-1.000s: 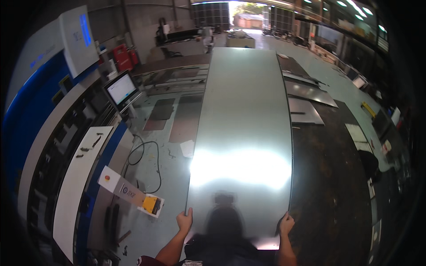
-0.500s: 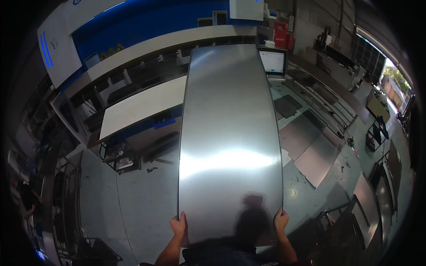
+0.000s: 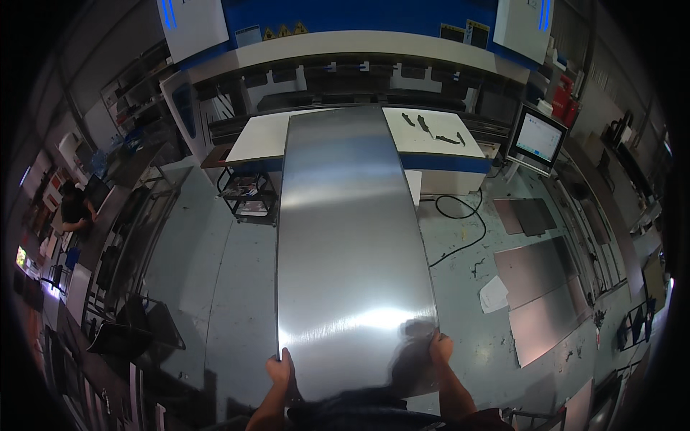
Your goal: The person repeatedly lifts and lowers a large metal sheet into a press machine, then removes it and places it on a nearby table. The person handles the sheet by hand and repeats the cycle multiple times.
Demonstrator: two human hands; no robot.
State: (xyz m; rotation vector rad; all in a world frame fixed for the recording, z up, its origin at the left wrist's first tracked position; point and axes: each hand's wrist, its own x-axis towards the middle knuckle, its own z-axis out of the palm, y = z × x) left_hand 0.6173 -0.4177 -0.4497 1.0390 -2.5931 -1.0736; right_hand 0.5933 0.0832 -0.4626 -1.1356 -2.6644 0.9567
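Observation:
A long, shiny sheet of metal (image 3: 345, 237) stretches away from my body. Its far end lies over the white front table (image 3: 259, 136) of a large blue and white press machine (image 3: 374, 44). My left hand (image 3: 279, 366) grips the left edge close to the near end, thumb on top. On the opposite edge, slightly farther forward, my right hand (image 3: 441, 349) holds the sheet the same way. The fingers of both hands are hidden under the metal. Several small dark pieces (image 3: 424, 126) lie on the white table, right of the sheet.
At the right stands a monitor (image 3: 536, 138). A black cable (image 3: 467, 244) curls over the floor near flat metal sheets (image 3: 543, 287). A small black cart (image 3: 248, 192) stands left of my sheet. Farther left, another person (image 3: 75, 207) is at a bench.
My view has swung left, so the machine now lies straight ahead and the monitor sits farther right. The sheet's far end has come over the white table. Both hands keep their grip.

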